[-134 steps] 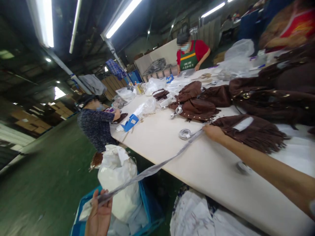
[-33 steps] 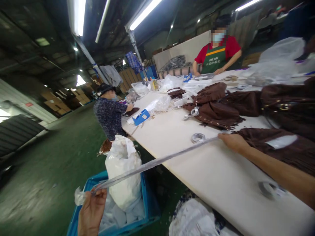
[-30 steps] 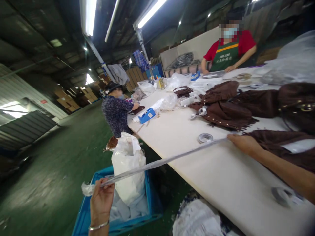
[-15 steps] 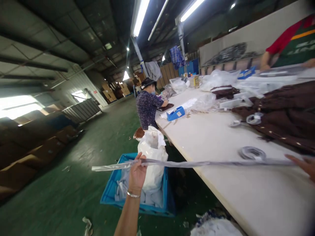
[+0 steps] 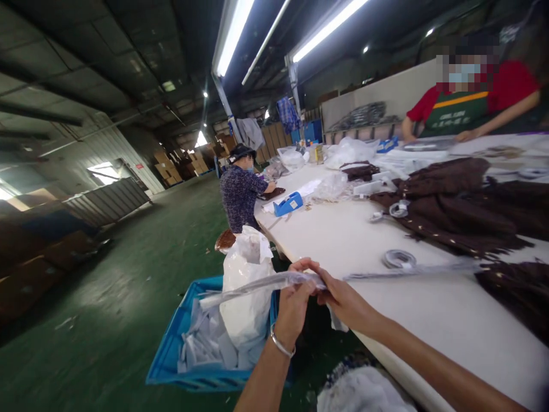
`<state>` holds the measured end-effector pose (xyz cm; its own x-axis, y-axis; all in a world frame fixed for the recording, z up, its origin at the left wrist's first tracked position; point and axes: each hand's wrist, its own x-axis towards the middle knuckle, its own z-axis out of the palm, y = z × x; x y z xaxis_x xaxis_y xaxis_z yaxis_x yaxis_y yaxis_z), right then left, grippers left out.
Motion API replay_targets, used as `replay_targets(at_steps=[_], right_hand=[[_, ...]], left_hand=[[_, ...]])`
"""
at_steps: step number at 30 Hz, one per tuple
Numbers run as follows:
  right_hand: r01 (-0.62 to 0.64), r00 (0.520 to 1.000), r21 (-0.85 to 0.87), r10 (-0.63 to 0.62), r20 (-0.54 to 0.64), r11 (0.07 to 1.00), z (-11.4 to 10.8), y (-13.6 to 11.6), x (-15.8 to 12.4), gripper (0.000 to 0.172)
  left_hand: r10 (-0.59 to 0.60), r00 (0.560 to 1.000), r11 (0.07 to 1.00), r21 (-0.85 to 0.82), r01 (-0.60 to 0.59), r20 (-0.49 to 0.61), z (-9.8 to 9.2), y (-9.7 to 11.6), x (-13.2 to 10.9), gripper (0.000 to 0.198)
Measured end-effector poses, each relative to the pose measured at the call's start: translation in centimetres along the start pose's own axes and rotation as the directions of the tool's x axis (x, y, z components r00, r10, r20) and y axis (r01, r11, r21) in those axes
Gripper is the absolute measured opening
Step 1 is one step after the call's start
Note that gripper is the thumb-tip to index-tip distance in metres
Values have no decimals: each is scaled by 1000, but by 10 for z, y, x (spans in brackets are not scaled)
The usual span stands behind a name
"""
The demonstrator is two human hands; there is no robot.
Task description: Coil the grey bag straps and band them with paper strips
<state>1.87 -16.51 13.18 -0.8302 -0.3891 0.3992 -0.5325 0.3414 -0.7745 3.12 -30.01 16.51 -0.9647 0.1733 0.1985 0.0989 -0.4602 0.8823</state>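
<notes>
Left hand and right hand each have a closed grip on the long twisted clear plastic strip, where even tension between them would best hold its twist.

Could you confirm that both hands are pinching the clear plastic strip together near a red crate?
Not quite: the crate is blue, not red. The head view shows the left hand and right hand pinching the clear plastic strip together near it.
</notes>
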Motion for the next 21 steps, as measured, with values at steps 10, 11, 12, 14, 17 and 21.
replay_targets(at_steps=[10,11,12,14,17,21], right_hand=[[46,999,-280,-42,19,959,-113,8,-14,59],[45,999,-306,-39,25,951,-121,8,-13,60],[41,999,-334,-36,23,942,-127,7,-13,61],[31,999,-383,-35,-5,923,-140,6,-12,64],[10,997,-411,-38,-62,912,-156,11,-13,62],[-15,995,-416,-26,-94,909,-170,26,-14,61]], left_hand=[[-348,839,856,-224,467,419,-70,10,-15,63],[-381,792,845,-167,508,478,-72,12,-15,68],[-423,736,835,-87,543,529,-71,14,-14,69],[-521,638,804,75,590,567,-67,20,-13,60],[-642,564,731,192,655,518,-61,28,-13,45],[-669,563,713,205,671,485,-60,26,-19,38]])
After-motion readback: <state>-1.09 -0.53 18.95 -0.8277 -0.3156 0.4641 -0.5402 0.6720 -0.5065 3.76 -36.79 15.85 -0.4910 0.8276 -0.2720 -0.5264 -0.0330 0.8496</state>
